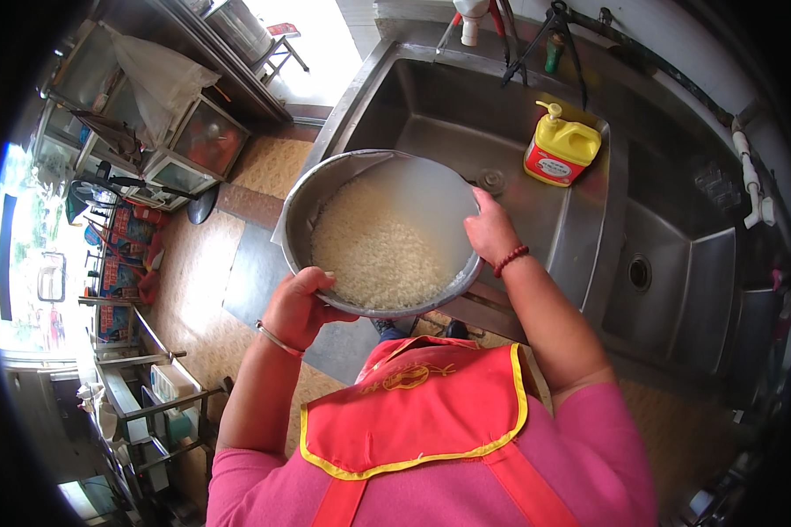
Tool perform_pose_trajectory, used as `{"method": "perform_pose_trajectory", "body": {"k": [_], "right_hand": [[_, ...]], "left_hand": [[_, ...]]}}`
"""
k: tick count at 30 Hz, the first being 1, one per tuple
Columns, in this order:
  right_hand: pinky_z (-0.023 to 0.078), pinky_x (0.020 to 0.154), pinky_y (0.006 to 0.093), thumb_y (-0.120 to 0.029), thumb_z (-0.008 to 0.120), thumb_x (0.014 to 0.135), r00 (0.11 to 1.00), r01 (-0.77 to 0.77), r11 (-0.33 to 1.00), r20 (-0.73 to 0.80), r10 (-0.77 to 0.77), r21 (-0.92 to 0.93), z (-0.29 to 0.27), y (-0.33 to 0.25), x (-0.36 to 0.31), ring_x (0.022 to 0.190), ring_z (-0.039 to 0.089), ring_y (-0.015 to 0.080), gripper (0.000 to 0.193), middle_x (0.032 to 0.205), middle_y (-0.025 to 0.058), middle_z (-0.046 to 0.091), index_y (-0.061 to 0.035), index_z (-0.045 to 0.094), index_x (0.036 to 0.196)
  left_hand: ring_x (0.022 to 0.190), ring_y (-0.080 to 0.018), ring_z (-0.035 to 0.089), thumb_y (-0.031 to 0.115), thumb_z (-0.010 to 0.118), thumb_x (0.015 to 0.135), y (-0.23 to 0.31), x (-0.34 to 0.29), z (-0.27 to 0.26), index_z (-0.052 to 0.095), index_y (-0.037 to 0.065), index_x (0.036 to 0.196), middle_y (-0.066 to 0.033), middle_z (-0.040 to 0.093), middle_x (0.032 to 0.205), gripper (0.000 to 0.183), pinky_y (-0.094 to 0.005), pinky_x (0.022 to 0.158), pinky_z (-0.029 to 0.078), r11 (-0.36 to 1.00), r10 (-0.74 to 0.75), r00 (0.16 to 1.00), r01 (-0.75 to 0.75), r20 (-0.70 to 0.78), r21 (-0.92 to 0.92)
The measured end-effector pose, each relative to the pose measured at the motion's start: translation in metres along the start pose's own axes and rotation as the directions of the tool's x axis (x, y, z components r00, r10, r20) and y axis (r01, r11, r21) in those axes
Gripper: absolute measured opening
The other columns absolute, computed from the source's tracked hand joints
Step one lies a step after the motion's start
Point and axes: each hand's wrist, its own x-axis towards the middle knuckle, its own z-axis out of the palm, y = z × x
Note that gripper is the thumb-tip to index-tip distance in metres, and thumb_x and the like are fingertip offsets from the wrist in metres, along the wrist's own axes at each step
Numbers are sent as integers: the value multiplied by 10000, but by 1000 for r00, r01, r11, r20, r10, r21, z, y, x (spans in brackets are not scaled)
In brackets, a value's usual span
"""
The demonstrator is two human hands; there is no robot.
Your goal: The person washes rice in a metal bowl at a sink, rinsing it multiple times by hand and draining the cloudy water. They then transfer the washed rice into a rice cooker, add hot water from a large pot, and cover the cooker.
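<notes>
A round metal basin point(295, 204) is held up in front of me, over the near left edge of the sink. White rice point(387, 259) covers its bottom, with cloudy water point(417, 189) toward the far right. My left hand point(301, 307) grips the near left rim, thumb on top and fingers curled beneath, partly hidden. On the right side, my right hand point(492, 230) is closed on the rim, its thumb along the edge and its other fingers mostly hidden. The basin looks slightly tilted, the rice lying toward the near side.
The large steel sink point(395, 101) lies beyond the basin, with a yellow pump jug point(561, 145) standing in it. A second sink basin point(677, 263) is at the right. Black tongs point(545, 44) hang at the back. Glass-fronted cabinets point(206, 140) and a metal rack point(163, 404) stand to the left.
</notes>
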Motion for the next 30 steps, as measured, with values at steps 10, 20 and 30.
{"method": "perform_pose_trajectory", "body": {"k": [10,20,30], "right_hand": [[481,949,394,-17,491,815,997,-68,998,-25,68,4,-1,-6,-5,1113,607,365,516,1177,249,630,-8,489,1331],[487,933,394,-29,514,815,994,-94,995,-49,96,28,-2,-8,-7,1094,618,362,499,1149,243,642,-27,514,1314],[489,931,372,-16,522,805,994,-103,994,-45,104,23,-2,-2,-6,1088,627,337,523,1156,241,643,-15,504,1327]], "left_hand": [[864,-363,688,156,488,878,8,8,-6,495,-118,1188,-230,653,1029,413,-508,717,611,999,-34,998,32,52,38],[901,-362,685,189,506,887,17,13,-6,487,-91,1235,-219,645,1086,447,-504,697,616,996,-57,994,51,88,68],[818,-329,694,170,498,899,25,8,9,531,-105,1153,-212,669,1001,375,-468,665,612,996,-52,998,48,47,79]]}}
